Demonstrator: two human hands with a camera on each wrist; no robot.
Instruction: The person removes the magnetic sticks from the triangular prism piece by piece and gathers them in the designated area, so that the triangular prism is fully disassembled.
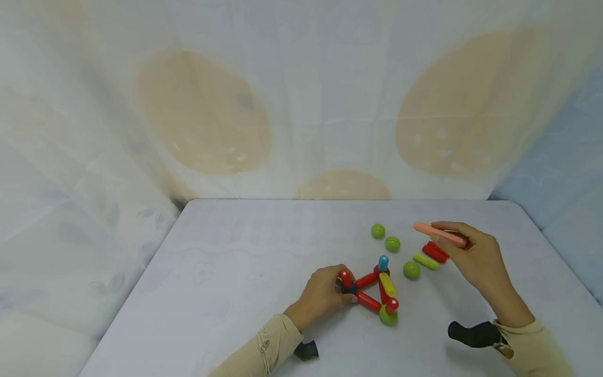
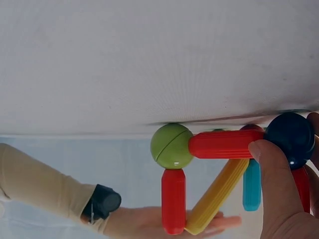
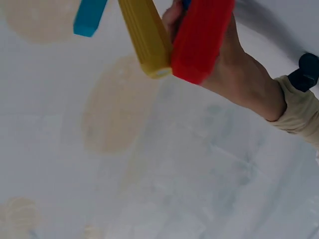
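Centrally, toward the near edge of the grey-white table [image 1: 226, 262], stands a small frame of magnetic rods and balls [image 1: 374, 290]: red rods, a yellow ribbed rod [image 1: 388, 284] and a short blue rod [image 1: 383, 262] joined at ball corners, with a green ball [image 1: 388, 315] at its 5 o'clock corner. The left hand [image 1: 322, 296] grips the frame at its 9 o'clock corner; the left wrist view shows the thumb [image 2: 271, 184] curled against a dark blue ball [image 2: 291, 139] and the red rod [image 2: 224, 144] that runs to the green ball, seemingly to keep the loosely joined frame from shifting. At 2 o'clock from the frame, the right hand [image 1: 476, 256] is lifted off the table and pinches a salmon-pink rod [image 1: 438, 234] between thumb and fingers, its free end pointing left. Just beneath that hand lie two red rods [image 1: 435, 252] and a lime-green rod [image 1: 426, 261], with three loose green balls [image 1: 392, 243] scattered between them and the frame, within easy reach. A printed cloth backdrop [image 1: 301, 99] hangs behind.
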